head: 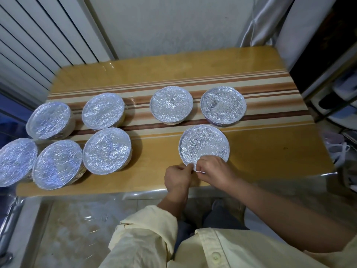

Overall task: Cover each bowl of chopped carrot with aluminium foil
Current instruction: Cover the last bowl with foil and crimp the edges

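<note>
Low in the centre of the frame, the left hand [178,176] and right hand [214,170] both pinch the near edge of the foil [202,145], fingers curled tight on a small crimp at the rim of the bowl [228,154], which sits close to the front edge of the table [270,157]. The foil looks thin, light and crease-holding and would likely tear if tugged, so it is best taken at the overhang and folded under the rim, not pressed mid-sheet. The glossy top may let the bowl slide. Bare wood lies to its right. Five covered bowls [107,150] crowd the left, and two more [171,105] stand just beyond.
</note>
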Demonstrator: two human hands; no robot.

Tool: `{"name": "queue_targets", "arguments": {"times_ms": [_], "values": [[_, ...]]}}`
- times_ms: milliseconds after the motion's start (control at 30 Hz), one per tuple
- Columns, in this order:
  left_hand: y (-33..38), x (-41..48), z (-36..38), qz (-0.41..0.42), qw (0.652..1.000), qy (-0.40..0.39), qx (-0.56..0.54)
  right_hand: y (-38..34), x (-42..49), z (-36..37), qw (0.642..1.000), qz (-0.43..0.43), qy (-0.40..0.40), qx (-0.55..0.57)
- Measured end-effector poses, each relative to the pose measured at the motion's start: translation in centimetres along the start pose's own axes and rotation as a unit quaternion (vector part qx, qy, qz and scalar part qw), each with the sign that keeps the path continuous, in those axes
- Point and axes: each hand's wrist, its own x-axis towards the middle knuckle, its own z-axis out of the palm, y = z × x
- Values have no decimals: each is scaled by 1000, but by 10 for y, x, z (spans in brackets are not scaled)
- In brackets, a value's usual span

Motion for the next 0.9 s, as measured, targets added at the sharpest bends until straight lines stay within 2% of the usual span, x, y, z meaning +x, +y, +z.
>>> {"name": "queue_targets", "arguments": {"times_ms": [567, 900], "values": [[2, -2, 6, -23, 998, 21, -48, 0, 3, 4, 999, 13, 24, 19], [4, -2, 2, 1, 999, 35, -13, -2, 2, 6, 999, 26, 34, 8]]}}
